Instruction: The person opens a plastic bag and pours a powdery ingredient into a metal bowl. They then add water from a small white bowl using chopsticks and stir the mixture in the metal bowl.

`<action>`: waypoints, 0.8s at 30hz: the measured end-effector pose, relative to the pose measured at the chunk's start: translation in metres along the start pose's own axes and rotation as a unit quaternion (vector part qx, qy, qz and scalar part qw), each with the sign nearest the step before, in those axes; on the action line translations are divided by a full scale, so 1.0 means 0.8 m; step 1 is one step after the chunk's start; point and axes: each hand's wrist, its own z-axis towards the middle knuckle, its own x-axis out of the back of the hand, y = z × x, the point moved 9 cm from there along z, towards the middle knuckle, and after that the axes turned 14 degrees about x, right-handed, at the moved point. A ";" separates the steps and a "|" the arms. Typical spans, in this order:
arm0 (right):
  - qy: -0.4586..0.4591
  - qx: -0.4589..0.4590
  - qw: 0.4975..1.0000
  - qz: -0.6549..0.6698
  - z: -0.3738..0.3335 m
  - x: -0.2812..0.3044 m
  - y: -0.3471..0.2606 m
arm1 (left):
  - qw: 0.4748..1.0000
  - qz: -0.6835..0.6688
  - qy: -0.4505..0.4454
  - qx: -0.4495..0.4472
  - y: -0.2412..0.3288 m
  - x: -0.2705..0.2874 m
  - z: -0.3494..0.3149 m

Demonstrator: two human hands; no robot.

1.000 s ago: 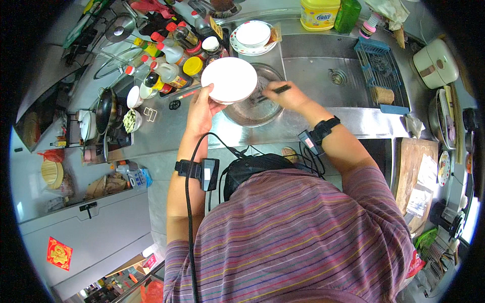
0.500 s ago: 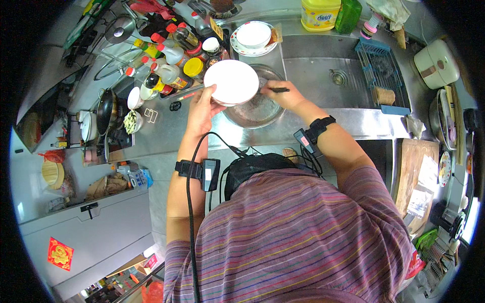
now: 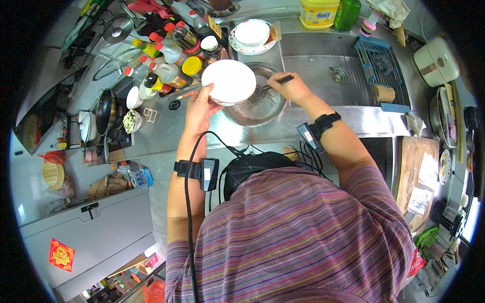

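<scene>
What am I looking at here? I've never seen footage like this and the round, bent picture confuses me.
There is no machine: a person wears a wide fisheye camera on the head, looking down, so straight edges curve. The striped shirt at the bottom is their own body. The left hand holds a white bowl above a metal basin on the steel counter. The right hand holds dark chopsticks over that basin. Both forearms carry strapped-on black devices with cables. Sauce bottles stand at the left, and a sink lies at the right.
</scene>
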 end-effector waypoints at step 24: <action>-0.090 0.112 0.988 0.061 -0.003 -0.024 -0.029 | 0.999 0.012 0.032 0.003 -0.001 0.001 -0.018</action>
